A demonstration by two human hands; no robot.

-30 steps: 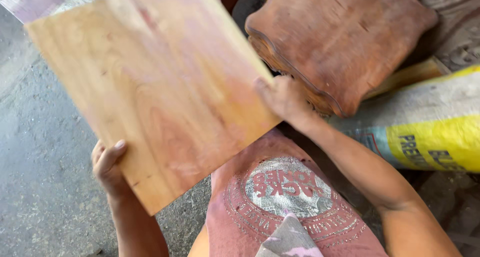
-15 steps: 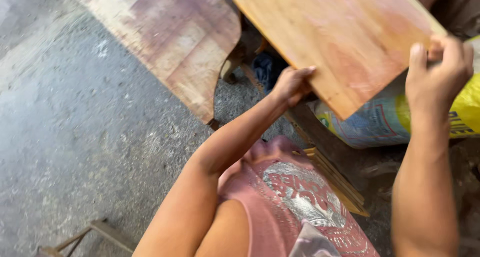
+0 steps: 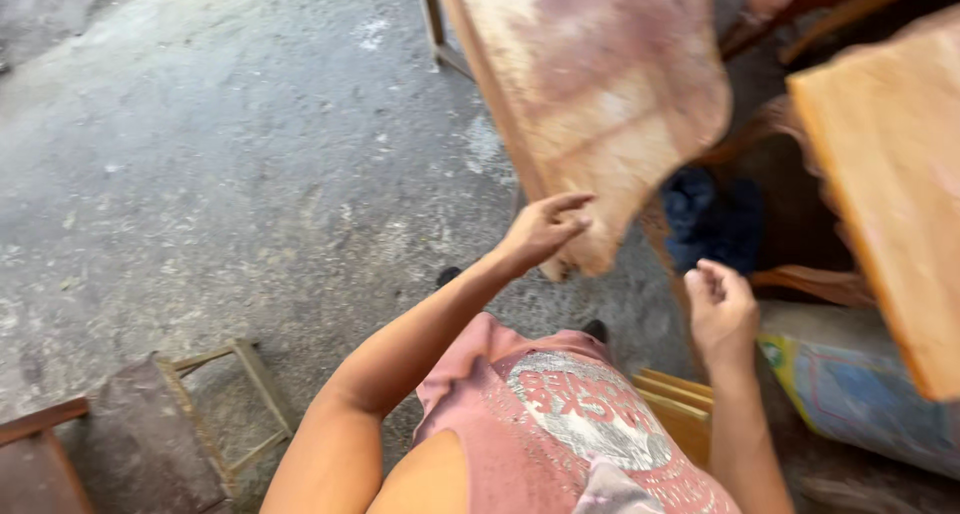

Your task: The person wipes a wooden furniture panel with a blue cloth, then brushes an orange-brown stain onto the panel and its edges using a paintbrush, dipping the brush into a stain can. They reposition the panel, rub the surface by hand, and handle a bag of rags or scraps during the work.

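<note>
Hovering my left hand (image 3: pixel 540 232) w/ fingers spread, empty, right by the lower edge of the worn reddish wooden slab (image 3: pixel 600 94). Right hand (image 3: pixel 722 309) loosely curled, holding nothing, near the flat orange-tan wooden board (image 3: pixel 890 184) at right.

The left hand (image 3: pixel 545 229) is held with fingers (image 3: pixel 572 206) spread just beside a worn reddish board (image 3: pixel 600 84). The right hand (image 3: pixel 722 309) is loosely curled, empty, near an orange wooden panel (image 3: pixel 890 184) above a concrete floor (image 3: pixel 200 174).

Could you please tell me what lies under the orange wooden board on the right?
Below the orange board lie a printed sack and dark wood pieces; whatever it rests on is hidden.
</note>
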